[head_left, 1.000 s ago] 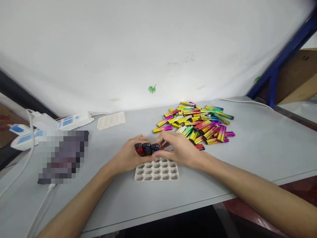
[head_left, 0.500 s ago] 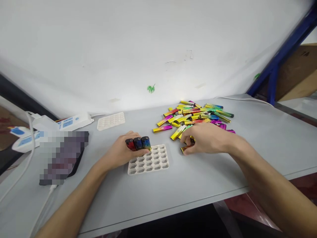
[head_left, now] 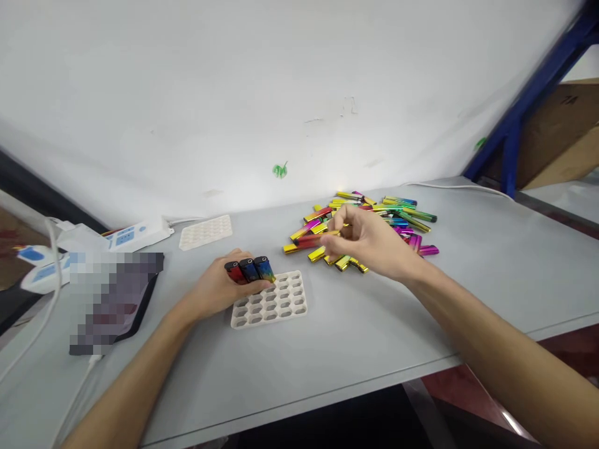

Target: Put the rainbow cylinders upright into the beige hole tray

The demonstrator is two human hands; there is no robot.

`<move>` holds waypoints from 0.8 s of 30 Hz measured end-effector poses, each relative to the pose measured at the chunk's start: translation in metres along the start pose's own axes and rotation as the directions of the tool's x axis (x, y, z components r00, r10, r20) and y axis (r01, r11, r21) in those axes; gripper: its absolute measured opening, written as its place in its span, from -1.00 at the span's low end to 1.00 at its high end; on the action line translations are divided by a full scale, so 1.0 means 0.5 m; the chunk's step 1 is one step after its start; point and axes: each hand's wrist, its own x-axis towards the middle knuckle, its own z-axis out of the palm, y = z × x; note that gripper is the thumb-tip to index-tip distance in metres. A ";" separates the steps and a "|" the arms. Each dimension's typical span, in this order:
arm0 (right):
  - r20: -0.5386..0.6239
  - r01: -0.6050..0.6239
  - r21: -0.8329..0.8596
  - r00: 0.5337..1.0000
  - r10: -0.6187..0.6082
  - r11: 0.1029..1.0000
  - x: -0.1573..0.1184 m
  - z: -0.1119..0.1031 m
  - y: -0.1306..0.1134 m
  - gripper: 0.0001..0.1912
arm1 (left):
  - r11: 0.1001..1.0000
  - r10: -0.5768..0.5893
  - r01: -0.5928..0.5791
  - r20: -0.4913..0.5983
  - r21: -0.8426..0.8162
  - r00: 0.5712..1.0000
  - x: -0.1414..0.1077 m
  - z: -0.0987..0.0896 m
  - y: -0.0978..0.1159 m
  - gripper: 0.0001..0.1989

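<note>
My left hand (head_left: 219,284) is wrapped round three lighters (head_left: 249,269), red, dark blue and blue-gold, standing side by side with their black ends up. They are at the back left of a white tray (head_left: 269,319) with rows of oval holes; their lower ends are hidden by my fingers. My right hand (head_left: 362,240) pinches a red and gold lighter (head_left: 309,241), held roughly level with its dark end pointing left. It is in front of a loose pile of shiny lighters (head_left: 409,215) in gold, green, blue and magenta, partly covering them.
A second white tray (head_left: 206,232) lies near the wall. At the left are a white power strip (head_left: 133,236), white cables and a blurred-out phone-like device (head_left: 119,299). A blue metal frame (head_left: 510,156) and cardboard boxes (head_left: 561,131) stand at the right.
My right hand has lifted a lighter from the table by the pile and moved left and up with it. The left hand keeps its hold on the three lighters. The view has shifted slightly.
</note>
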 end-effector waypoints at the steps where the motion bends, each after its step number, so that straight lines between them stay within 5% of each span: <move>1: -0.037 -0.028 0.110 0.999 0.032 0.994 0.005 0.002 0.004 -0.78 | 1.000 -0.003 0.003 0.003 -0.003 1.000 0.000 0.000 0.000 -0.59; 6: 0.016 -0.174 0.460 0.982 0.188 0.871 0.025 0.013 0.029 -0.94 | 1.000 -0.002 0.002 -0.012 0.017 1.000 0.001 -0.001 -0.001 -0.58; 14: 0.137 -0.286 0.609 0.957 0.258 0.740 0.020 0.032 0.026 -0.85 | 1.000 0.000 0.000 -0.001 0.000 1.000 -0.001 0.001 0.000 -0.58; 24: 0.155 -0.293 0.494 0.956 0.248 0.819 0.010 0.031 0.028 -0.87 | 1.000 0.002 -0.002 -0.003 0.008 1.000 -0.002 -0.001 0.000 -0.56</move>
